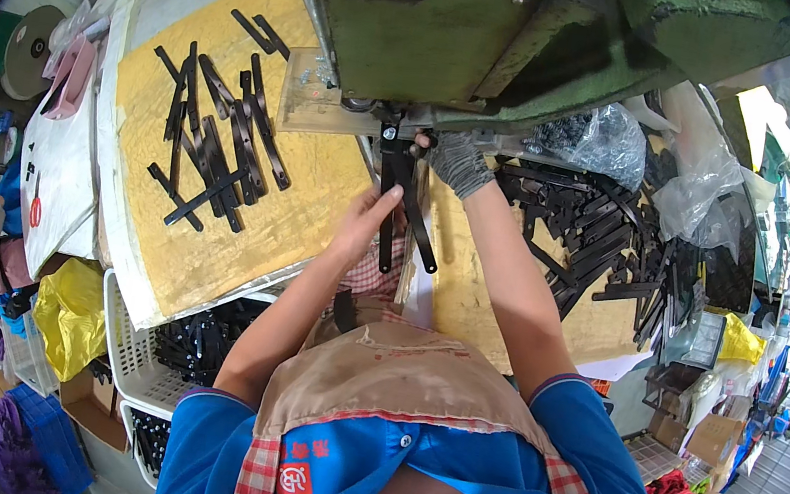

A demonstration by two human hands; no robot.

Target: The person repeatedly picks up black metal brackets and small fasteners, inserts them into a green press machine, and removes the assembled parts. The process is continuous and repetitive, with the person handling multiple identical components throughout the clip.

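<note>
Two long black metal bars (414, 219) hang down below the green machine's head, spread apart at their lower ends and close together at the top. My left hand (361, 224) is bare and grips the bars from the left side, thumb laid over them. My right hand (455, 163) wears a grey knitted glove with bare fingertips. Its fingers are closed at the upper end of the bars, beside the machine's tool (390, 132); whether they pinch a bar or a small part I cannot make out.
The green machine (416, 23) overhangs the work. On the yellow board at left lie several loose black bars (219, 136). A heap of black bars (594, 235) and clear plastic bags (592, 138) are at right. A white basket (125, 335) of black parts stands lower left.
</note>
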